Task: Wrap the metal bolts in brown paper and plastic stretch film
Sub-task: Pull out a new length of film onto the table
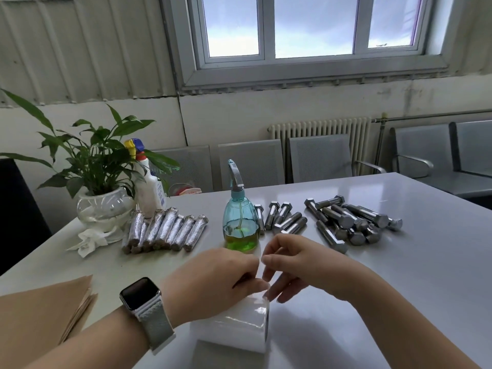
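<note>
Both hands pick at the loose end of the stretch film, with no bolt in hand yet.

The left hand (223, 275) and right hand (290, 265) meet fingertip to fingertip above the white roll of film (234, 323), seemingly pinching a thin clear edge, though glare makes that edge hard to see. The film is glossy, slippery and clingy: it could tear, bunch on itself, or snap back onto the roll if pulled unevenly. Bare steel bolts (348, 222), hex-headed, threaded and heavy, lie heaped well beyond on the smooth grey table (426, 262); round shanks may roll. Finished wrapped bundles (165, 230) sit to the left, and matte brown paper sheets (40, 315) are stacked near the left wrist.
</note>
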The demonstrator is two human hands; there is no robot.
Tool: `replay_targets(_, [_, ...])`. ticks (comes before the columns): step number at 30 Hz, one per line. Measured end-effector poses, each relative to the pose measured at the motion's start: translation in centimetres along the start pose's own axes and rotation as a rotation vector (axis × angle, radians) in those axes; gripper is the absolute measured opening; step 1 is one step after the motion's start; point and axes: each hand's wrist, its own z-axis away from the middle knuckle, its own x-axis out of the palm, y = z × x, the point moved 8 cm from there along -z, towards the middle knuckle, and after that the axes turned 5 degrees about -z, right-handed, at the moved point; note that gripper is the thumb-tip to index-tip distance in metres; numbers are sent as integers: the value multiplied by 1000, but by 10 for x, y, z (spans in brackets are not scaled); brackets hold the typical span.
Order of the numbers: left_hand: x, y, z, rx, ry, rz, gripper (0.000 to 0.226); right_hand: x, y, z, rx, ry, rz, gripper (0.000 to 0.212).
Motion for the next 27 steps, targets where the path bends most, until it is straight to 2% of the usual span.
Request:
replay_targets(2, [-5,4,4,34,82,-21,29,0,9,-1,45,-41,61,10])
replay_targets(4, [-7,1,10,4,170,-8,29,7,19,-1,84,-153,221,31])
replay_targets(7, [-10,-20,22,-157,318,145,28,21,21,3,47,-327,467,59])
replay_targets(9, [-10,-36,30,-278,400,244,30,28,20,2,11,-336,475,70])
replay_targets(13, [-4,-64,52,-575,560,383,37,44,20,-8,-75,-192,226,64])
replay_targets(16, [-7,-72,73,-803,676,125,36,52,22,-14,-107,-154,54,61])
replay_targets(18, [-2,-72,75,-906,667,92,31,59,23,-17,-104,-155,-131,68])
replay_targets(21, [11,-75,74,-985,604,121,25,67,27,-23,-79,-88,-292,77])
replay_targets(24, [8,-83,83,-993,715,251,34,58,24,-26,-105,39,-266,77])
replay_targets(27, [15,-99,92,-1013,795,489,39,34,26,-24,-84,162,-385,63])
